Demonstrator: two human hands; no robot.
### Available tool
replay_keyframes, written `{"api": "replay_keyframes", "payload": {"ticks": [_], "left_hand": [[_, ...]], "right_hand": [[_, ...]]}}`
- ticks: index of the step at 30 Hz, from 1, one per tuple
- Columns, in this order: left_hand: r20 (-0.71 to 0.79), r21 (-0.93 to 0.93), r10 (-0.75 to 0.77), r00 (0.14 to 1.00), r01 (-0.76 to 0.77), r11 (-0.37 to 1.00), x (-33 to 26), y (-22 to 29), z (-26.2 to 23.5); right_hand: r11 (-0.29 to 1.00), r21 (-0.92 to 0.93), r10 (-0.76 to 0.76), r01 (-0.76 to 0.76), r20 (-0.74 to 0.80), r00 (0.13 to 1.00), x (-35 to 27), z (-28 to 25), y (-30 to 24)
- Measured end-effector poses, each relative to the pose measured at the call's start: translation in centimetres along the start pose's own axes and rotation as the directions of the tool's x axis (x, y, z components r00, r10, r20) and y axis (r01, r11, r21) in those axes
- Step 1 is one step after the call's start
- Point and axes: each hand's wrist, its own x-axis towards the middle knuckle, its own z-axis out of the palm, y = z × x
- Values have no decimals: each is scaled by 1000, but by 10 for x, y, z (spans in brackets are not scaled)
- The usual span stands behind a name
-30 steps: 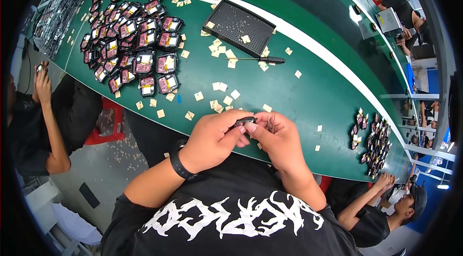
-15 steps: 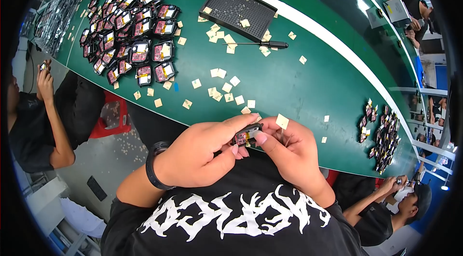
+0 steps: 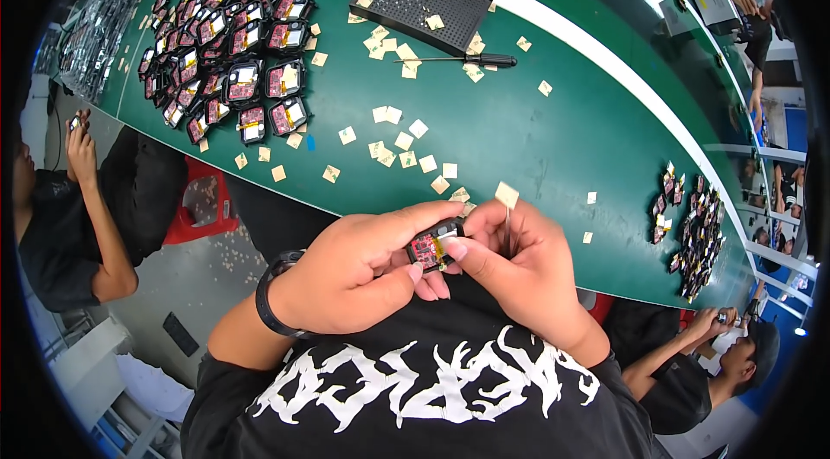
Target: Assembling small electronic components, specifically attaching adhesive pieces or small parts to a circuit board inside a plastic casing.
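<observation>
My left hand point(image 3: 359, 264) grips a small black device housing point(image 3: 421, 262) at its edge. Inside it I see a red circuit board point(image 3: 424, 249), a strip of yellow tape and a whitish part. The thumb of my right hand point(image 3: 527, 264) presses on that whitish part, near the housing's right end. Between the curled fingers of the same hand stands a thin metal tool point(image 3: 507, 230), apparently tweezers. A cream paper square point(image 3: 507, 194) sits at its upper end. My right fingers partly hide the tool and the housing.
Many similar open housings point(image 3: 245, 81) are heaped at the left of the green table point(image 3: 519, 135). Cream squares point(image 3: 404, 141) lie scattered mid-table. Behind are a black tray point(image 3: 424, 1) and a screwdriver point(image 3: 493, 60). More boards point(image 3: 699, 239) lie far right. People sit on both sides.
The housing has tilted so that more of its red board faces up. My right thumb has shifted slightly left and lies flatter over the whitish part.
</observation>
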Motion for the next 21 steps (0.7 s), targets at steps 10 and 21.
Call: {"api": "replay_keyframes", "payload": {"ticks": [10, 21], "left_hand": [[-56, -140, -65, 996, 57, 989, -9, 10, 5], [-83, -170, -63, 995, 48, 984, -13, 10, 6]], "right_hand": [[427, -671, -572, 606, 318, 756, -22, -32, -23], [143, -726, -587, 673, 485, 648, -24, -24, -32]]}}
